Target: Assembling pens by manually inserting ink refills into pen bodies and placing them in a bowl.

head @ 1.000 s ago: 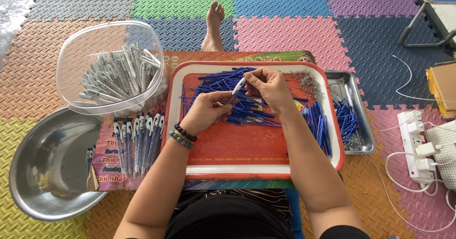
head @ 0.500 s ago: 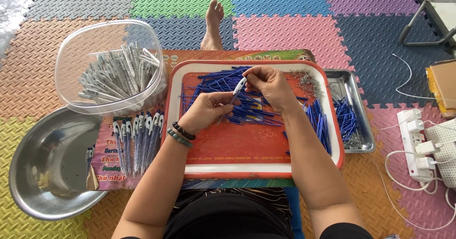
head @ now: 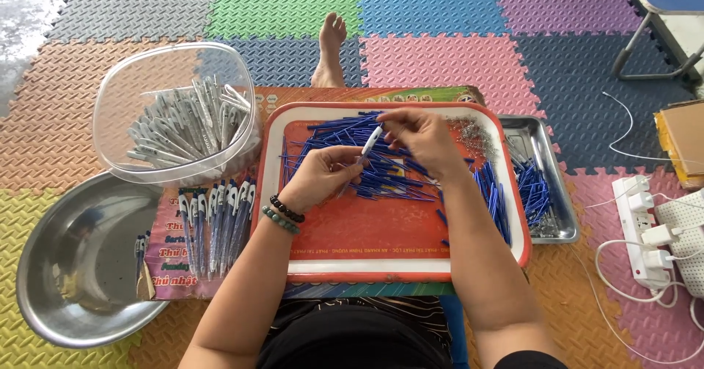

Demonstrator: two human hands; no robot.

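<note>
Both hands are meeting over the orange plastic tray with the white rim (head: 381, 266): the left hand (head: 319, 174) and the right hand (head: 418, 138) are pinching a white pen barrel (head: 369, 144) between their fingertips, each grip closing narrowly around it just above the heap of thin blue pen refills (head: 367, 167). Beaded bracelets (head: 282, 215) are circling the left wrist. Left of the tray, a row of assembled blue-and-white pens (head: 216, 222) is lying on a printed sheet beside a round steel bowl (head: 81, 266). Right of it, a small steel tray (head: 546, 185) is holding more refills. Farther off, a clear plastic tub of white pen barrels (head: 180, 116) is sitting on the foam floor mats (head: 433, 2).
</note>
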